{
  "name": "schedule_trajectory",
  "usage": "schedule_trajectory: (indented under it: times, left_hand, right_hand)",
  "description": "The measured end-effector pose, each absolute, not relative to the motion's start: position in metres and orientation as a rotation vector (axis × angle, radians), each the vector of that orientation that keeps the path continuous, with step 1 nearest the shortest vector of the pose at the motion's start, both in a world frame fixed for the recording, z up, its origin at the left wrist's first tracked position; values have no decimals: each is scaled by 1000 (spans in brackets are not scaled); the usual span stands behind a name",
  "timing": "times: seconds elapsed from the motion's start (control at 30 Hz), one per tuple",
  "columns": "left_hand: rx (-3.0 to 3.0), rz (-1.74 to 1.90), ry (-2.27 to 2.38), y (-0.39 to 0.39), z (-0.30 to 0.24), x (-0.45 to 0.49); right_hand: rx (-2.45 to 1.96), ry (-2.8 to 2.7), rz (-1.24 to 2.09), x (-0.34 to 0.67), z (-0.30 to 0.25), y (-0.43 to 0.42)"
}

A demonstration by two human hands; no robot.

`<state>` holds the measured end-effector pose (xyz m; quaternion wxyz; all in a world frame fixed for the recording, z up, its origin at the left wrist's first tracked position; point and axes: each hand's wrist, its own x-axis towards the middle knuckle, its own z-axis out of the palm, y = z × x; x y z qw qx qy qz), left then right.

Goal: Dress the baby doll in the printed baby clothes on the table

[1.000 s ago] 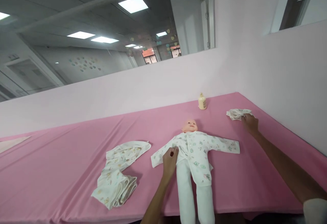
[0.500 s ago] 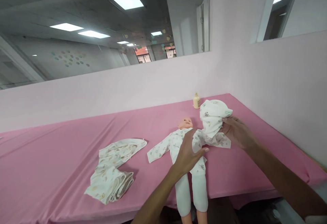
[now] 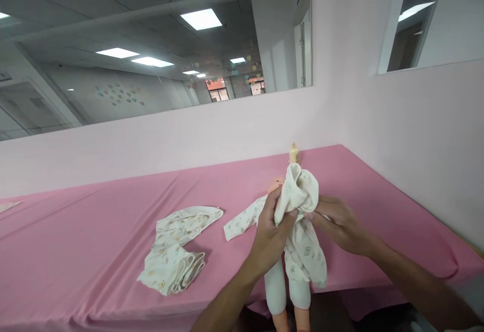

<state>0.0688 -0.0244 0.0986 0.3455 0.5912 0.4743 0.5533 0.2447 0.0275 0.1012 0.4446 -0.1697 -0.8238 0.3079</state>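
garment (image 3: 310,190): printed white, bunched up in front of you, above the doll (image 3: 275,291)
table (image 3: 113,241): pink-covered, reaching to the wall (image 3: 212,135)
doll: lying on the table in white leggings, shins past the near edge
loose cloth (image 3: 172,254): rumpled, to your left
left hand (image 3: 271,233): your thumb and fingers pinching the garment
right hand (image 3: 338,223): your fingertips pinching its other side
bottle (image 3: 294,156): pale yellow, upright near the wall

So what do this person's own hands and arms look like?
The left hand and right hand are human and bare: no gloves, cables, watch or markings that I can see. The forearms are mostly uncovered too.
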Motion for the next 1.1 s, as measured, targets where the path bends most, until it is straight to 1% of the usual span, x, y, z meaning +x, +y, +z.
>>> schedule_trajectory:
  times: [0.07, 0.13, 0.27, 0.33, 0.47, 0.6, 0.77, 0.87, 0.97, 1.0, 1.1]
  left_hand:
    - [1478, 1540, 1350, -22, 100, 61]
    - [1371, 1668, 1402, -20, 100, 48]
    - [930, 1853, 1449, -23, 110, 15]
    - [774, 1873, 1451, -27, 119, 1]
    - [698, 1921, 1387, -30, 126, -21]
    - [679, 1977, 1347, -24, 121, -36]
    - [648, 1891, 1330, -7, 108, -35]
    - [625, 1829, 1271, 14, 96, -28]
    - [613, 1760, 1264, 44, 82, -27]
    - [621, 1731, 1289, 55, 78, -28]
    - [678, 1623, 1464, 82, 66, -34]
  right_hand:
    - [-445, -2043, 681, 246, 103, 22]
    - [-497, -1965, 673, 252, 105, 22]
    - [-634, -1628, 720, 274, 104, 37]
    - [-738, -1486, 716, 283, 99, 48]
    - [-878, -1406, 767, 294, 82, 63]
    - [-893, -1353, 906, 299, 68, 76]
    - [-1077, -1316, 1037, 298, 45, 105]
    - [-1304, -1415, 977, 286, 22, 112]
    - [-1387, -1740, 648, 265, 2, 87]
    - [-1329, -1906, 531, 258, -3, 73]
    - [-833, -2435, 340, 236, -9, 25]
